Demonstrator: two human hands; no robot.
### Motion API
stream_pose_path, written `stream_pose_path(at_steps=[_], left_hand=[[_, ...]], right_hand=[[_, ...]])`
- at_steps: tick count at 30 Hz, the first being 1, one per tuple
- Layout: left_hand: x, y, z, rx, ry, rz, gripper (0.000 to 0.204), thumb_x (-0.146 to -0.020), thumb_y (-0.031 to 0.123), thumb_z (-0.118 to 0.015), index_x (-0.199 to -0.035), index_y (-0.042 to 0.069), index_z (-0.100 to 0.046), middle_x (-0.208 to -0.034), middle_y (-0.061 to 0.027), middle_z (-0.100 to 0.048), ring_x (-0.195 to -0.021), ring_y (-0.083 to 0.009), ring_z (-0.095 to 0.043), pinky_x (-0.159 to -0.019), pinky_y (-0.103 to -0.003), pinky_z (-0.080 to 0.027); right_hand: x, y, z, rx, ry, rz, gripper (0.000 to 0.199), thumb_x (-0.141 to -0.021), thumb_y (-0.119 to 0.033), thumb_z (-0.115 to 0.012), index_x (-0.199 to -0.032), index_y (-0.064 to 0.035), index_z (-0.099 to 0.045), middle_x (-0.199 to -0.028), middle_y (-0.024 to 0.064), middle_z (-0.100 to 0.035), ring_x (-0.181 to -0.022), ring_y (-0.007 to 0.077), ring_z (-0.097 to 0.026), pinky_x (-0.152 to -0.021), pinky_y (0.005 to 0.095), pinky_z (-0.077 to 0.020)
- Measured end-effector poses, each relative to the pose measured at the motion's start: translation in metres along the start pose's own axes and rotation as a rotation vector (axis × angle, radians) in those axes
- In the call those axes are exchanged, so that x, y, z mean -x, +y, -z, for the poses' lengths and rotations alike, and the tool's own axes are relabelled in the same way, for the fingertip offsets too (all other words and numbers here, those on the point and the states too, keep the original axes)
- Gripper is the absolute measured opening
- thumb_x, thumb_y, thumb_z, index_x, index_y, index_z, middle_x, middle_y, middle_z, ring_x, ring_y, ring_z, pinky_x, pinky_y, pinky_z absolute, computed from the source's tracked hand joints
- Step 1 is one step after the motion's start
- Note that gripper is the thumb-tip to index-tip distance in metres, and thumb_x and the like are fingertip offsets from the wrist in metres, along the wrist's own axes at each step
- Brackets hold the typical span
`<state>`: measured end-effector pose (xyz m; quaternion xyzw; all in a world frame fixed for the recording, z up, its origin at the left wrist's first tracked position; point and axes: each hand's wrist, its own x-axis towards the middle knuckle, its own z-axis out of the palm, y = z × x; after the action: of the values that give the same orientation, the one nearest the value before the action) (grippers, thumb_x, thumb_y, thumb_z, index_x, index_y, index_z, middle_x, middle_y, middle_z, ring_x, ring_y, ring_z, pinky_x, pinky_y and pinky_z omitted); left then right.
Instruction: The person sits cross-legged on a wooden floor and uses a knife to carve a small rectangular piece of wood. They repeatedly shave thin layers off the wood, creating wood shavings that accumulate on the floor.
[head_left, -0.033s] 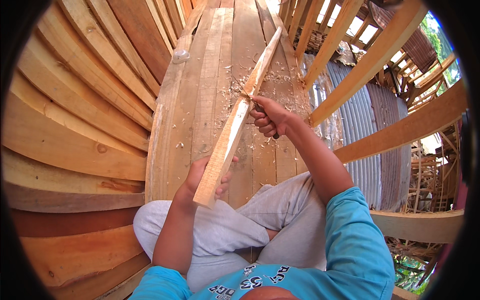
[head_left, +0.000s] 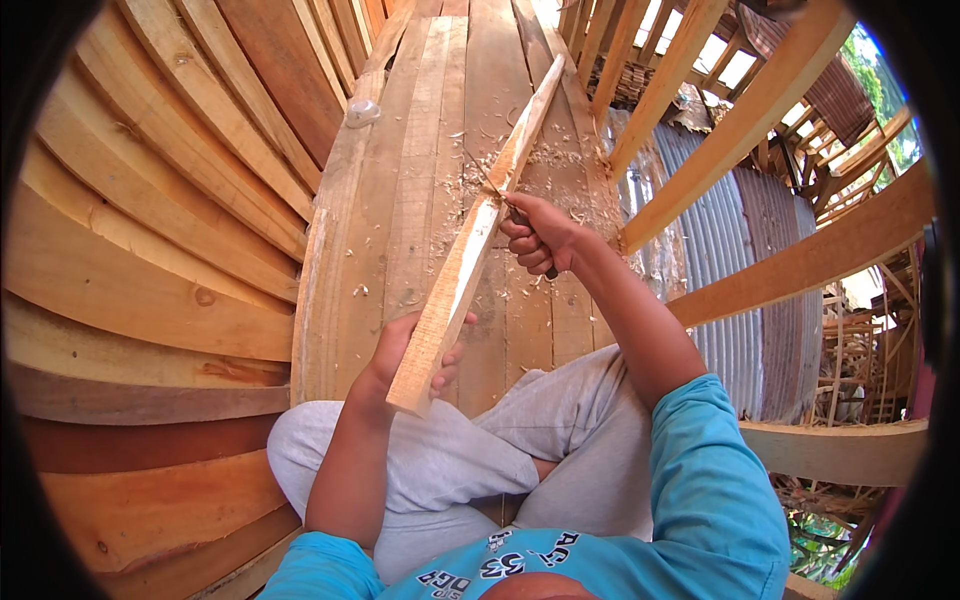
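The right hand point(head_left: 540, 238), arm stretched forward, was clenched around a knife point(head_left: 497, 193) laid against the long wooden strip point(head_left: 470, 255), whose near end the left hand point(head_left: 405, 362) gripped above the lap, over shaving-strewn floor planks point(head_left: 400, 200).

Knife point(head_left: 497, 194): your right hand point(head_left: 540, 240) hides most of its handle.
Stick point(head_left: 470, 250): its lower end covers your left hand's point(head_left: 400, 362) palm.
Pale object on plank point(head_left: 361, 112): too small to tell.
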<state>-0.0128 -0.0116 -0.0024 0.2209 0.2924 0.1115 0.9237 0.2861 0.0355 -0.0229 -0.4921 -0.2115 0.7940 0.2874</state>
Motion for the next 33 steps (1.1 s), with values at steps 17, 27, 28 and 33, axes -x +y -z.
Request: stream_pose_path(at_steps=[17,27,28,33], left_hand=[[0.004,0.011,0.016,0.012,-0.077,-0.012,0.053,-0.104,0.034,-0.027,-0.138,-0.003,-0.043,-0.068,-0.0095,-0.048,-0.041,-0.0187,-0.050,-0.032,-0.031,-0.041],[0.000,0.013,0.015,0.100,-0.157,0.011,0.051,-0.104,0.033,-0.028,-0.136,-0.004,-0.045,-0.069,-0.0110,-0.052,-0.043,-0.0200,-0.052,-0.035,-0.032,-0.042],[0.002,0.012,0.013,0.095,-0.153,0.001,0.052,-0.104,0.032,-0.028,-0.137,-0.006,-0.043,-0.070,-0.0111,-0.050,-0.042,-0.0195,-0.052,-0.034,-0.031,-0.042],[0.000,0.011,0.009,0.087,-0.144,-0.007,0.053,-0.104,0.031,-0.028,-0.138,-0.008,-0.042,-0.069,-0.0112,-0.048,-0.041,-0.0191,-0.050,-0.034,-0.031,-0.043]], right_hand=[[0.028,-0.006,0.008,-0.103,-0.417,0.273,0.063,-0.101,-0.061,-0.034,-0.058,-0.0142,-0.031,-0.045,-0.0037,-0.022,-0.035,0.0099,-0.017,-0.033,0.0284,-0.0135],[0.050,-0.003,0.054,1.099,0.905,0.584,0.054,-0.098,-0.051,-0.055,-0.075,-0.0019,-0.059,-0.067,0.0063,-0.060,-0.066,0.0193,-0.059,-0.063,0.0359,-0.0464],[0.039,0.002,0.053,0.963,0.888,0.645,0.050,-0.100,-0.047,-0.055,-0.077,-0.0026,-0.060,-0.066,0.0035,-0.057,-0.064,0.0157,-0.055,-0.061,0.0337,-0.0437],[0.011,0.011,0.026,1.021,0.829,0.888,0.052,-0.103,-0.049,-0.049,-0.085,-0.0021,-0.063,-0.065,0.0091,-0.055,-0.062,0.0192,-0.053,-0.061,0.0353,-0.0432]])
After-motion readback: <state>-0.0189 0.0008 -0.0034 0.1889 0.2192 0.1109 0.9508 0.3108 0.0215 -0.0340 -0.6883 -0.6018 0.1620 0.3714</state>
